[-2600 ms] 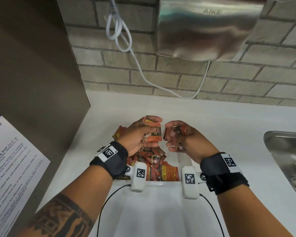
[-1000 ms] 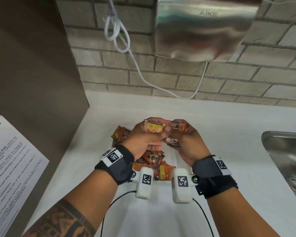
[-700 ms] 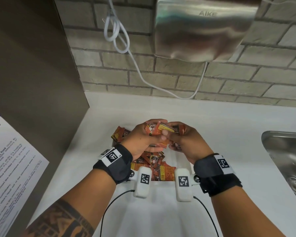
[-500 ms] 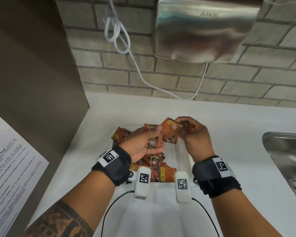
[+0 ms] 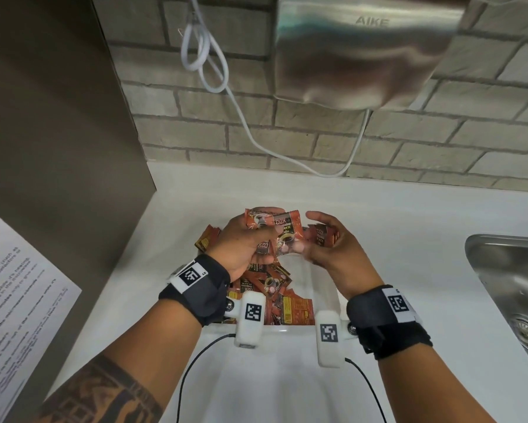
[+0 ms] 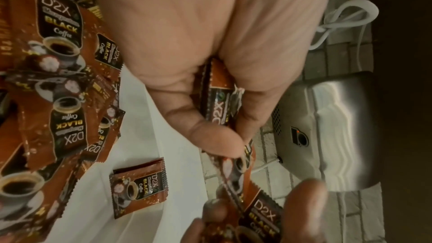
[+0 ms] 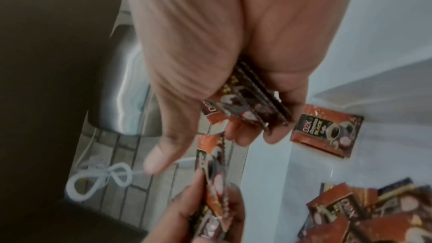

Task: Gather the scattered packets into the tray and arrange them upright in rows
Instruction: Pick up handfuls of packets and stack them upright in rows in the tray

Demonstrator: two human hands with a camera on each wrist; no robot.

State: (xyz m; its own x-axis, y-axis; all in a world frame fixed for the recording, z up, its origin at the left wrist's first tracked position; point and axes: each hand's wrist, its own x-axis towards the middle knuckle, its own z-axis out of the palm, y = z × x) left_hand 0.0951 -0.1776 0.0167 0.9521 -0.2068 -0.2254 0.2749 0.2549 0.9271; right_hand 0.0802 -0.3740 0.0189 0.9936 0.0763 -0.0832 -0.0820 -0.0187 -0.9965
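Orange-brown coffee packets [image 5: 271, 296] lie in a loose pile in the white tray [image 5: 274, 331]. My left hand [image 5: 250, 242] hovers over the tray's far end and grips a few packets [image 6: 219, 99]. Its thumb pins one front-facing packet [image 5: 287, 236]. My right hand [image 5: 329, 242] is close beside it and holds a small stack of packets [image 7: 252, 114] between curled fingers and palm, thumb lifted free. One single packet [image 6: 140, 186] lies flat on the bare tray floor, also visible as the single packet [image 7: 327, 132] in the right wrist view.
The tray sits on a white counter [image 5: 393, 215] against a brick wall. A steel hand dryer [image 5: 363, 50] and its white cord [image 5: 201, 50] hang above. A steel sink [image 5: 512, 285] is at the right, a brown panel [image 5: 58, 132] at the left.
The packet that my right fingers pinched half a second ago is now pinned by my left thumb. My right thumb has come off it, and the hands have moved slightly apart.
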